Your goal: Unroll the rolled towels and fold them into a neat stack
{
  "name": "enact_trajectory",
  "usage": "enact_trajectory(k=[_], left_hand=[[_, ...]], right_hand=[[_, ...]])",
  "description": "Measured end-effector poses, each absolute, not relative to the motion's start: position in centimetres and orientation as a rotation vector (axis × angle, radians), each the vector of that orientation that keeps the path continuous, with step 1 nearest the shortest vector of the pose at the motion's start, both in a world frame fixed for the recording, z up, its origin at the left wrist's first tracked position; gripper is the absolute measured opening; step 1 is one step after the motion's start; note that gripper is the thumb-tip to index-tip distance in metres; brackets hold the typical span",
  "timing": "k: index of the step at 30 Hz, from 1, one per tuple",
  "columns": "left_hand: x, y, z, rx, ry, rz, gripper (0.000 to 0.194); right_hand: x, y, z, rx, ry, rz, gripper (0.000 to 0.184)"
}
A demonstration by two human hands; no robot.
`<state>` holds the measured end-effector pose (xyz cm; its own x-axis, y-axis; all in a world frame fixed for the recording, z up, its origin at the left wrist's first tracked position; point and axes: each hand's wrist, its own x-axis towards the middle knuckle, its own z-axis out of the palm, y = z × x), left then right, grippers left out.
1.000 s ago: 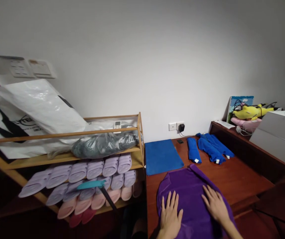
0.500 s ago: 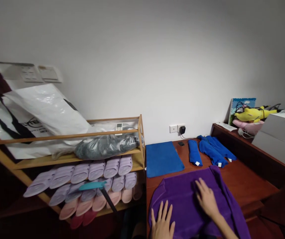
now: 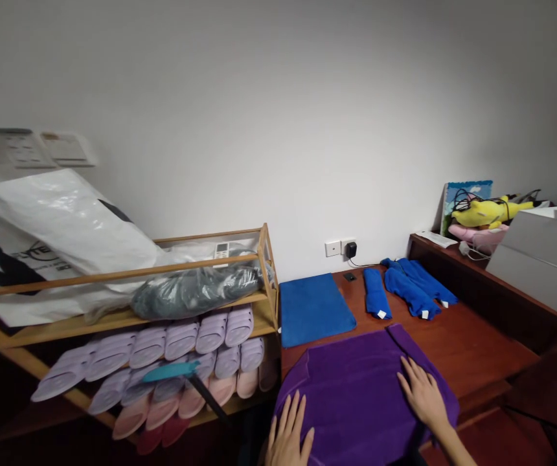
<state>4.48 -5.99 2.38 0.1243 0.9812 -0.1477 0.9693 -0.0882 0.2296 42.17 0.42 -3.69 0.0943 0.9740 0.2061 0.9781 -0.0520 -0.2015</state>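
A purple towel (image 3: 356, 395) lies spread on the dark red wooden table (image 3: 473, 349) in front of me. My left hand (image 3: 289, 437) rests flat on its near left edge, fingers stretched out. My right hand (image 3: 421, 396) lies flat on the towel's right side, fingers apart. Neither hand holds anything. Behind the purple towel lie a flat folded blue towel (image 3: 313, 307) and rolled blue towels (image 3: 407, 292).
A wooden shoe rack (image 3: 127, 317) with several lilac and pink slippers stands left of the table, plastic bags on top. A wall socket with a plug (image 3: 341, 248) is behind. At right a raised ledge holds a yellow plush toy (image 3: 487, 210) and a grey box (image 3: 541, 259).
The purple towel has been spread wider to the left. My left hand slid to the towel's left edge and my right hand moved toward its right side.
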Motion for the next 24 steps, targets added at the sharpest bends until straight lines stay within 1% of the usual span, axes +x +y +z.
enact_trajectory(k=[5, 10, 14, 20, 24], left_hand=[[4.2, -5.5, 2.3, 2.171, 1.874, 0.124, 0.055], [2.9, -5.1, 2.6, 2.246, 1.764, 0.108, 0.056], [1.8, -4.9, 3.6, 2.233, 1.642, 0.028, 0.060], [1.2, -5.2, 5.4, 2.116, 1.574, -0.100, 0.082], [1.5, -5.8, 5.6, 2.087, 1.713, -0.139, 0.085]], right_hand=[[48.9, 0.6, -4.4, -2.198, -1.954, -0.095, 0.057], [55.0, 2.4, -4.7, -2.311, -1.957, 0.028, 0.057], [59.4, 3.5, -5.9, -2.401, -1.827, 0.108, 0.056], [60.7, 3.8, -7.6, -2.362, -1.677, 0.118, 0.054], [60.2, 3.6, -7.5, -2.346, -1.624, 0.097, 0.054]])
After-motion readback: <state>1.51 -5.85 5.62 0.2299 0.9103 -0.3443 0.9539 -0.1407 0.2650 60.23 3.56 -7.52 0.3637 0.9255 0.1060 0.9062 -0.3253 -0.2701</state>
